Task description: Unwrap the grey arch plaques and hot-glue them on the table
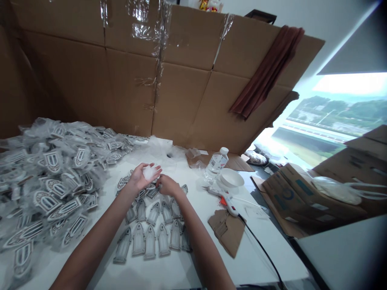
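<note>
My left hand [142, 177] is turned palm up over the table, holding a small white translucent wad [149, 173] in its palm with the fingers stretched out. Right beside it, my right hand [167, 185] has its fingers curled in over a window-shaped piece [152, 193]; what the fingertips hold, if anything, is hidden. Below the hands, several grey arched window-shaped pieces [149, 241] lie in rows between my forearms. More such pieces lie partly hidden behind my hands.
Bagged window-shaped pieces [60, 181] are heaped at left. To the right are a clear bottle [216, 163], a white bowl [232, 178], a glue gun [222, 198] with a cord, and torn cardboard [227, 231]. A cardboard wall [184, 100] stands behind; boxes [299, 201] are at far right.
</note>
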### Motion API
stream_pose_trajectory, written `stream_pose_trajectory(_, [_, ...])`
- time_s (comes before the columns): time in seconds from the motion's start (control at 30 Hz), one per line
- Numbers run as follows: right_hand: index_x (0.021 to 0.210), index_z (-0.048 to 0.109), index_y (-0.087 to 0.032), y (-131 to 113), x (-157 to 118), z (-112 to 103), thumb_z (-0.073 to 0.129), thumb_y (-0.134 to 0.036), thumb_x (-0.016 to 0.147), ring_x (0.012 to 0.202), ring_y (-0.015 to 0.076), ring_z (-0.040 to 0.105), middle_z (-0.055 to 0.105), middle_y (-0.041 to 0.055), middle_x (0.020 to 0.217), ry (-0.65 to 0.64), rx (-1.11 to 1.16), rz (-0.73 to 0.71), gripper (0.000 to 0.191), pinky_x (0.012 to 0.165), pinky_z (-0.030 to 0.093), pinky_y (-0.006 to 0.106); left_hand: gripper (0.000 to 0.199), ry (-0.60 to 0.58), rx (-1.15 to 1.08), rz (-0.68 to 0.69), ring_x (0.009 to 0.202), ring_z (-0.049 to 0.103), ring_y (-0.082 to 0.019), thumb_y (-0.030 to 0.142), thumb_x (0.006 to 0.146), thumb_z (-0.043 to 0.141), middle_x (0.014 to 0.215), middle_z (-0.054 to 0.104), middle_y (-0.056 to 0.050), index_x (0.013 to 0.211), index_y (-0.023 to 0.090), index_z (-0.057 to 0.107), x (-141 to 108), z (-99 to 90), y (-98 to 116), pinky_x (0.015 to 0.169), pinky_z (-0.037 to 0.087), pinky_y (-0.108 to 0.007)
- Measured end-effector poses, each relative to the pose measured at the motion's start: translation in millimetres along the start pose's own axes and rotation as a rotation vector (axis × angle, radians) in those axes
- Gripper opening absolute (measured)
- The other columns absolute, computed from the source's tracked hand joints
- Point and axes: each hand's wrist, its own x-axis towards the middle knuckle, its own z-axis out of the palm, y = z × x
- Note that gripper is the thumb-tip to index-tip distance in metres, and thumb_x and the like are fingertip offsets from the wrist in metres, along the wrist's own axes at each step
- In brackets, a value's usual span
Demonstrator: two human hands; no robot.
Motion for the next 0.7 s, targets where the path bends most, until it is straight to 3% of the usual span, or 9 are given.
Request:
stream_pose_trajectory(0.23, [0.097, 0.068, -0.015, 6.0, 4.7, 3.3, 0.053, -0.006, 0.065, 0.097, 0.0172, 0.055, 0.056, 0.0093, 0.113, 0.093, 0.062, 0.059, 0.036, 0.086, 0.04, 0.023, 0.017, -0.017, -0.015, -0.001, 0.112, 0.058, -0.033, 0.016, 0.076, 0.045, 0.112, 0.059, -0.022, 0.091, 0.01, 0.052, 0.9, -1.8, 1.8, 0.079, 0.057, -0.039])
stream_pose_trajectory(0.5, [0.099, 0.071, -0.017, 11.4, 7.3, -4.6, 0.058, -0.015, 0.069, 0.069, 0.01, 0.059, 0.068, 0.0006, 0.089, -0.111, 0.283, 0.043, 0.033, 0.066, 0.044, 0.017, 0.017, -0.007, -0.008, 0.007, 0.112, 0.058, -0.032, 0.016, 0.075, 0.047, 0.109, 0.06, -0.021, 0.09, 0.011, 0.053, 0.2, -0.7, 1.6, 0.078, 0.057, -0.038])
stream_pose_trajectory(0.6, [0.1, 0.07, -0.015, 9.0, 7.4, 0.2, 0.052, -0.014, 0.072, 0.053, 0.0075, 0.056, 0.069, 0.0024, 0.091, -0.158, 0.36, 0.11, 0.034, 0.055, 0.045, 0.017, 0.016, -0.005, -0.008, 0.006, 0.112, 0.058, -0.033, 0.015, 0.075, 0.046, 0.108, 0.061, -0.021, 0.09, 0.011, 0.053, -1.0, 0.3, 1.8, 0.077, 0.058, -0.037])
stream_pose_trajectory(0.7, [0.108, 0.066, -0.011, 8.4, 9.2, 5.8, 0.047, -0.009, 0.071, 0.052, 0.0076, 0.059, 0.069, 0.0064, 0.096, -0.159, 0.438, 0.177, 0.042, 0.052, 0.046, 0.017, 0.016, -0.008, -0.011, 0.007, 0.113, 0.058, -0.033, 0.015, 0.075, 0.047, 0.109, 0.061, -0.02, 0.089, 0.011, 0.053, -1.4, 0.4, 2.2, 0.078, 0.057, -0.037])
